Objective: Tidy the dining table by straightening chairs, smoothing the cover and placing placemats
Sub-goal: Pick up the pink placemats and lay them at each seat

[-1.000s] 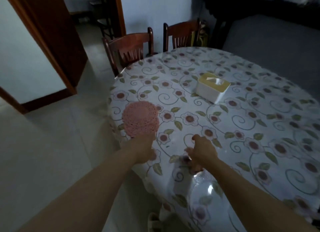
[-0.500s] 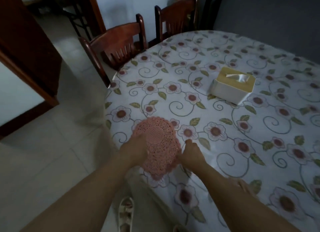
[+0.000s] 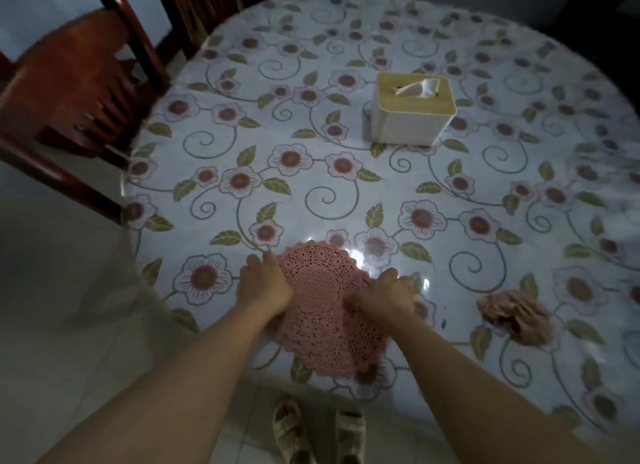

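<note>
A stack of pink lace placemats [image 3: 323, 311] lies at the near edge of the round table, partly overhanging it. My left hand [image 3: 265, 287] grips the stack's left edge with curled fingers. My right hand [image 3: 384, 295] grips its right edge, also with curled fingers. The glossy floral table cover [image 3: 311, 172] lies flat over the tabletop. A dark wooden chair [image 3: 76, 92] stands at the table's far left, and a second chair [image 3: 207, 6] is behind it.
A white tissue box with a tan lid [image 3: 410, 108] sits past the table's middle. A crumpled pink cloth [image 3: 512, 313] lies to the right of my right hand. My sandalled feet [image 3: 318, 429] stand on pale floor tiles below the table edge.
Both hands moved from the bare cover onto the placemat stack and took hold of its sides. The stack now sits closer to the near edge, and my view has tilted down over the table.
</note>
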Available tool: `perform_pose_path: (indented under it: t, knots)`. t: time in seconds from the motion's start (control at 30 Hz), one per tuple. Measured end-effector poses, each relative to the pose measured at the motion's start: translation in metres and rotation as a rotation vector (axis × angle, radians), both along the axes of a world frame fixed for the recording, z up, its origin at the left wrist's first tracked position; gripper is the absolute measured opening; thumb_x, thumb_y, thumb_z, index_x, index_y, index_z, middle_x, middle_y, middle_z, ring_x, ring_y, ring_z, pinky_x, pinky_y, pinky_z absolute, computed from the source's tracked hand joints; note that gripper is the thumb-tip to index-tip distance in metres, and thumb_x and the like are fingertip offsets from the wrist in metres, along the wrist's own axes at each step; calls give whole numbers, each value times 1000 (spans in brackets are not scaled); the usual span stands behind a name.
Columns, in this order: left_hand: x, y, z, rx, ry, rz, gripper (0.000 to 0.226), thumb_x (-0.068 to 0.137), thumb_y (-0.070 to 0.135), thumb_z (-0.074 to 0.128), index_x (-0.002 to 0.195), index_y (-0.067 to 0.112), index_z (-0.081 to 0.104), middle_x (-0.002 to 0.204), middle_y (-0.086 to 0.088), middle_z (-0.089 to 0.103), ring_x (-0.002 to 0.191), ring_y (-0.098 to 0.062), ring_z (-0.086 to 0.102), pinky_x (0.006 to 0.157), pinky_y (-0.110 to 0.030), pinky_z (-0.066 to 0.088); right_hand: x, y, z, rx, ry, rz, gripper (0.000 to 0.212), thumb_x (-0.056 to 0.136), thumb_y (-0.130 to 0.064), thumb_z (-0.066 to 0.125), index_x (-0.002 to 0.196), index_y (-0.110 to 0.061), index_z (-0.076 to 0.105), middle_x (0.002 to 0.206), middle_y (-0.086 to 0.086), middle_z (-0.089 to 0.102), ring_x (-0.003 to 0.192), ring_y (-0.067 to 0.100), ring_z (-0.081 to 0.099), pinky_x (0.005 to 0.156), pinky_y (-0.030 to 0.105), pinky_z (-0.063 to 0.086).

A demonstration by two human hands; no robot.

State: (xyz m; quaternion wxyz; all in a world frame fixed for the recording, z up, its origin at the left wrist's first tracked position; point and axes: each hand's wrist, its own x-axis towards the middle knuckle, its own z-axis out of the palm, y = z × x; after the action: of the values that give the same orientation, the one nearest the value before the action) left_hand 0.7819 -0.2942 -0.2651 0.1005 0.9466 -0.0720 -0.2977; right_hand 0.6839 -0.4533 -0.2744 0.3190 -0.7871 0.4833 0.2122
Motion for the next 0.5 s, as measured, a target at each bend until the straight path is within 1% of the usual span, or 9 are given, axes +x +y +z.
perform_pose_path:
  t: [0.07,0.17,0.23,0.27,0.3,0.33,0.4,0.47,0.5]
  knots:
    - [2,-1,-6,-44,48,30,61,84,25,58,134,6,30,129,-21,43,116,-37,48,94,-46,46,0,-7,-5,58,-11,-55,86,61,-48,78,127,-5,42,126,17,49,116,33,49,90,42,50]
    - [-6,1,-12,-72,74,-5,48,81,28,62,118,7,42,116,-17,54,104,-34,56,82,-43,49,-4,-8,-7,93,-11,-101,86,58,-51,81,122,-4,49,121,18,55,109,33,55,84,40,54]
    - [-14,3,-12,-84,71,-15,41,78,28,64,110,5,50,111,-16,58,99,-32,59,78,-41,51,-8,-5,-6,102,-76,-119,81,58,-47,83,118,-6,46,111,11,56,94,24,58,66,32,53]
    - [-18,3,-11,-89,64,-32,37,76,26,66,104,4,56,107,-16,60,95,-32,61,77,-41,53,-10,-3,-5,115,-123,-130,76,60,-45,83,114,-9,44,100,5,56,82,16,56,54,26,47]
    - [-22,2,-10,-91,56,-55,34,73,25,69,97,2,60,104,-17,62,90,-31,62,74,-41,55,-13,-2,-4,127,-166,-130,71,61,-41,84,111,-11,42,90,-1,53,72,9,50,48,21,39]
    - [-25,1,-9,-90,52,-66,34,71,23,72,94,0,61,102,-18,62,88,-31,63,72,-40,55,-16,-1,-3,138,-199,-120,66,63,-36,83,109,-14,41,85,-4,50,67,5,46,45,19,35]
    - [-29,0,-7,-112,62,-51,40,69,22,73,96,-3,60,103,-21,60,88,-33,62,70,-41,53,-21,-2,-2,149,-254,-78,53,70,-24,79,108,-18,43,87,-4,55,65,3,47,46,17,34]
    - [-32,1,-3,-176,91,-9,42,69,23,72,97,-6,58,101,-24,61,86,-35,63,66,-40,52,-24,-4,6,168,-326,-57,42,74,-16,75,107,-19,49,93,0,63,72,11,57,52,18,41]
    - [-32,2,-1,-208,103,15,38,70,23,72,92,-5,59,95,-21,62,83,-34,64,59,-35,49,-24,-5,11,200,-372,-63,40,75,-14,75,108,-19,53,94,0,65,78,14,60,59,21,46]
